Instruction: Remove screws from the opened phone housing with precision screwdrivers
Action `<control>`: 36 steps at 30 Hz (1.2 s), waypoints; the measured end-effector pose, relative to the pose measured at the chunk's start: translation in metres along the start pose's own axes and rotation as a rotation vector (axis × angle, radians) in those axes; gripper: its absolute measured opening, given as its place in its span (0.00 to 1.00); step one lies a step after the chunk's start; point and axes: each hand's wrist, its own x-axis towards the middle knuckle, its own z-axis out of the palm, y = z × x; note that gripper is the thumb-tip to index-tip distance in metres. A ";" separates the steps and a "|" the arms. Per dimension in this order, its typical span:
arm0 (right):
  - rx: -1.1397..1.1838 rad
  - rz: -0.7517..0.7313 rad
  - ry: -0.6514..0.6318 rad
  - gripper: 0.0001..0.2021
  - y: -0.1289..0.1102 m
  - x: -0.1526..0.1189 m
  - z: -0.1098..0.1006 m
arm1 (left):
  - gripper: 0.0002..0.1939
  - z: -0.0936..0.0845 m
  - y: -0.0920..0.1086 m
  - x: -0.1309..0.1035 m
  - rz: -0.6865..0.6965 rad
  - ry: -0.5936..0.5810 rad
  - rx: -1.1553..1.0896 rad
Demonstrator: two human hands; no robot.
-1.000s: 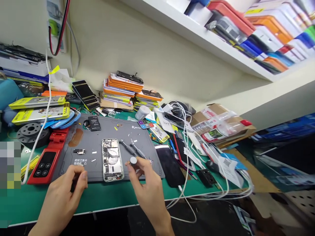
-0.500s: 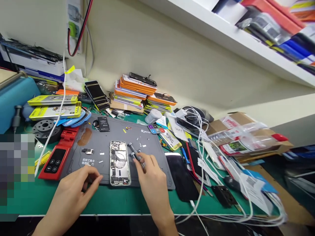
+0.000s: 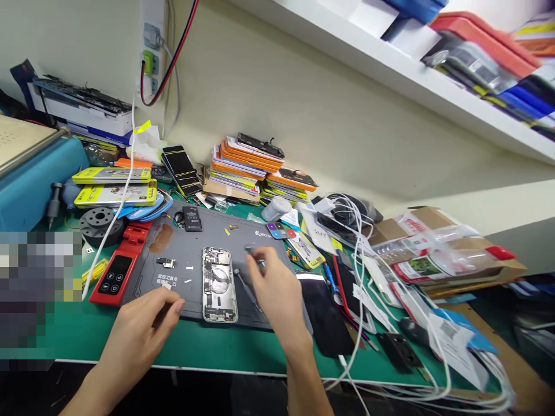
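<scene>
**Opened phone lies between your two hands**

At the left, the red device point(image 3: 115, 280) with a dark panel sits on the green counter point(image 3: 191, 349); your left hand point(image 3: 147, 318) is beside the grey mat's near edge, fingers curled toward the thumb; you cannot tell from here whether it holds anything. The opened phone point(image 3: 219, 286) lies on the grey mat point(image 3: 186, 245), just right of your left fingertips; its long axis runs away from you, the far end leaning slightly left; a screwdriver point(image 3: 247, 289) slants beside its right edge. Your right hand point(image 3: 276, 283) is closed on a mostly hidden grey tool point(image 3: 250, 249), its fingertips beside the phone's far half; neither hand is clearly nearer to the phone.
</scene>
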 end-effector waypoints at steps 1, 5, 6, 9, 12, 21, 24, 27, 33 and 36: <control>0.056 0.016 0.056 0.14 -0.002 -0.006 -0.003 | 0.18 -0.001 0.002 0.000 -0.035 -0.008 -0.018; 0.683 0.023 0.302 0.11 -0.017 -0.042 -0.006 | 0.22 -0.006 0.013 -0.004 -0.127 -0.051 -0.111; 0.818 0.019 0.319 0.10 -0.023 -0.050 -0.005 | 0.22 -0.006 0.016 -0.004 -0.128 -0.068 -0.143; 1.118 0.149 0.256 0.17 -0.041 -0.068 0.002 | 0.20 -0.001 0.021 -0.002 -0.110 -0.105 -0.249; 1.315 0.265 0.116 0.20 -0.053 -0.075 0.011 | 0.16 0.006 0.021 0.004 -0.134 -0.088 -0.278; 1.407 0.330 0.085 0.29 -0.058 -0.093 0.027 | 0.06 0.007 0.017 -0.001 -0.194 -0.104 -0.319; 1.400 0.290 0.065 0.25 -0.059 -0.094 0.026 | 0.06 0.008 0.018 -0.002 -0.175 -0.123 -0.307; 1.392 0.252 0.082 0.22 -0.061 -0.093 0.025 | 0.06 0.008 0.018 -0.001 -0.148 -0.132 -0.294; 1.436 0.272 0.098 0.22 -0.060 -0.093 0.026 | 0.06 0.007 0.019 0.000 -0.095 -0.119 -0.264; 1.452 0.284 0.088 0.22 -0.060 -0.094 0.026 | 0.03 0.010 0.020 0.000 -0.083 -0.090 -0.261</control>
